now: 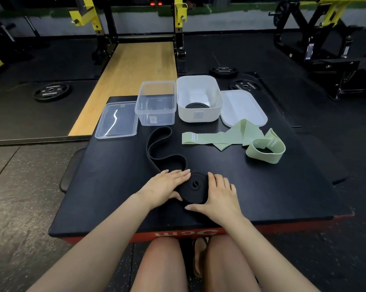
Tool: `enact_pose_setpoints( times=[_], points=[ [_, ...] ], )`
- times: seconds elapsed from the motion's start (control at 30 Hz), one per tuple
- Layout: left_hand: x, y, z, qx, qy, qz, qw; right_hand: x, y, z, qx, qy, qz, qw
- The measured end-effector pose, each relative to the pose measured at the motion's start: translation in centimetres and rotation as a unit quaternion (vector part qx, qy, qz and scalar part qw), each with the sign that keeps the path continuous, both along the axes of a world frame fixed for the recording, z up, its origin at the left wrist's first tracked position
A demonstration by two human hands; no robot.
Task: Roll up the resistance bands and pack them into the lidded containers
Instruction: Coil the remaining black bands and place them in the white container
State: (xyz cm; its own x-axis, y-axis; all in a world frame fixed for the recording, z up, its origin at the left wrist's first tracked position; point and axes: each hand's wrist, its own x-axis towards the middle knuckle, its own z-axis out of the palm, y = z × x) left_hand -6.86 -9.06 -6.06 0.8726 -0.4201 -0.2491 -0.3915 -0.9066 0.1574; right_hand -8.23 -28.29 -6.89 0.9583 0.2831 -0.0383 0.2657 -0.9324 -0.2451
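Observation:
A long black resistance band (156, 153) lies on the black platform (106, 186), partly wound into a flat coil (195, 186) near me. My left hand (167, 184) cups the coil's left side and my right hand (216, 194) cups its right and near side. The band's loose tail snakes away toward the containers. Further back, a clear container (156, 104) stands open and empty, its clear lid (116, 120) flat to its left. An open white container (199, 98) holds a rolled black band (196, 105); its white lid (243, 107) lies to the right. Two light green bands (220, 137) (266, 149) lie unrolled at right.
The platform has a red front edge (177, 233) just above my knees. Beyond it lie a wooden lifting strip (133, 74), weight plates (51, 91) (223, 71) on the dark floor, and yellow-and-black rack uprights (177, 28) at the back.

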Motion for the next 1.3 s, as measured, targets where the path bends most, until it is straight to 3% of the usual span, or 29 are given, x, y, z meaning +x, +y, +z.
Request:
enact_pose_setpoints(
  times=[0.17,0.5,0.97,1.13,1.3],
  points=[
    [-0.8,-0.7,-0.5,-0.057,-0.018,0.050,0.997,0.2,0.7,0.0,-0.016,-0.001,0.009,1.000],
    [-1.6,-1.1,-0.4,-0.012,-0.085,0.051,0.995,2.0,-0.7,0.6,0.032,0.010,0.086,0.996],
    [2.9,1.2,1.2,0.125,-0.116,-0.137,0.976,3.5,-1.9,0.5,0.038,0.048,0.160,0.985],
    [3.3,2.8,1.1,0.133,-0.213,-0.225,0.941,4.1,-2.4,0.4,0.045,0.056,0.188,0.979],
    [2.6,3.5,1.4,0.164,-0.155,-0.252,0.941,4.2,-2.6,0.6,0.054,0.059,0.202,0.976]
  ],
)
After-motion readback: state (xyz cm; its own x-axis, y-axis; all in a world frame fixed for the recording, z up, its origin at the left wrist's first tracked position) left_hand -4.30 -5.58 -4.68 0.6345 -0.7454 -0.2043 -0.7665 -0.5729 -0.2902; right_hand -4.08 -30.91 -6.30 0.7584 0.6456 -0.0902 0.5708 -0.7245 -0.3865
